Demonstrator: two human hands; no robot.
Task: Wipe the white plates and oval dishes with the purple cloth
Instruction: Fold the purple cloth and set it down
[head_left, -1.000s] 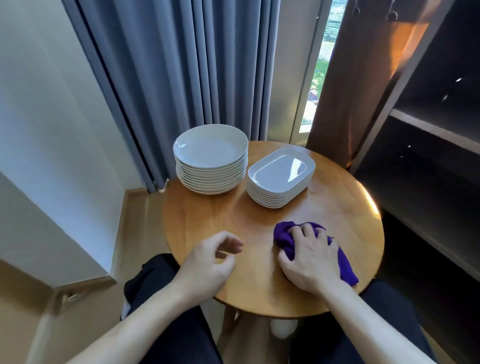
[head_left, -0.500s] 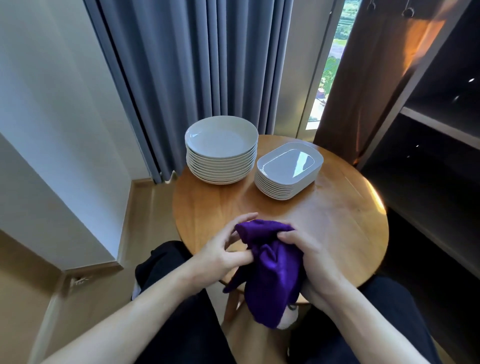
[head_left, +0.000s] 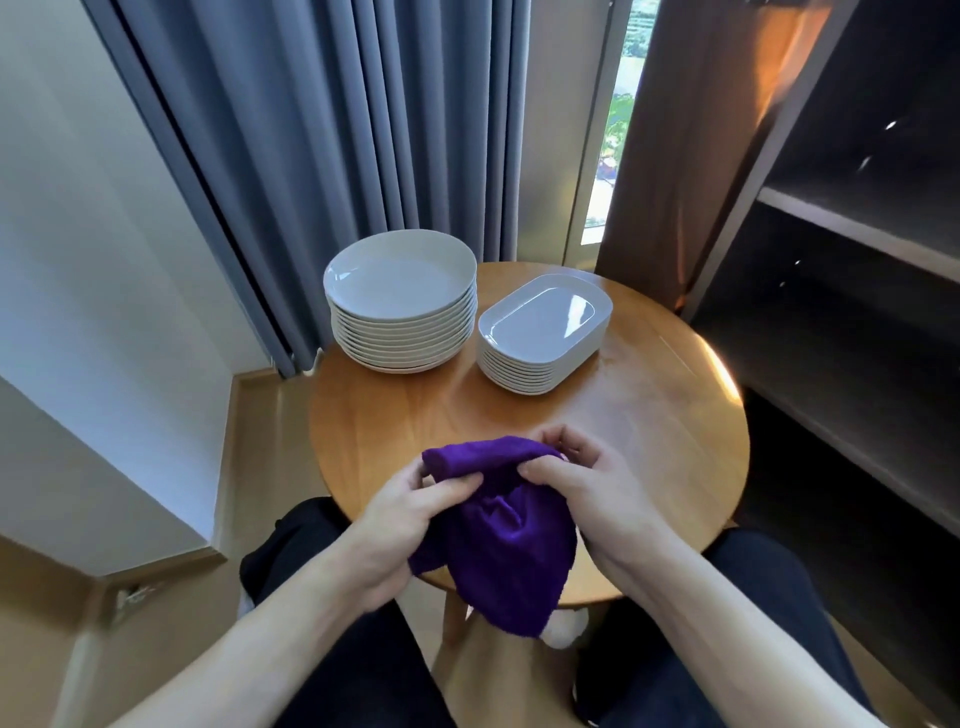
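Observation:
A purple cloth (head_left: 498, 540) hangs over the near edge of a round wooden table (head_left: 649, 426), held up by both hands. My left hand (head_left: 410, 514) pinches its left side between thumb and fingers. My right hand (head_left: 587, 488) grips its upper right part, fingers curled over the fold. Behind them at the table's far side stands a tall stack of round white plates (head_left: 402, 301). To its right is a lower stack of white oval dishes (head_left: 543, 330). Neither hand touches the stacks.
Grey curtains (head_left: 332, 130) hang behind the table, with a narrow window strip (head_left: 613, 130) to their right. A dark shelving unit (head_left: 857, 260) stands close on the right. My legs in dark trousers (head_left: 337, 665) sit under the table's near edge.
My right hand lifted the cloth off the table and my left hand joined it. Both now hold the cloth, spread wider than half a second ago.

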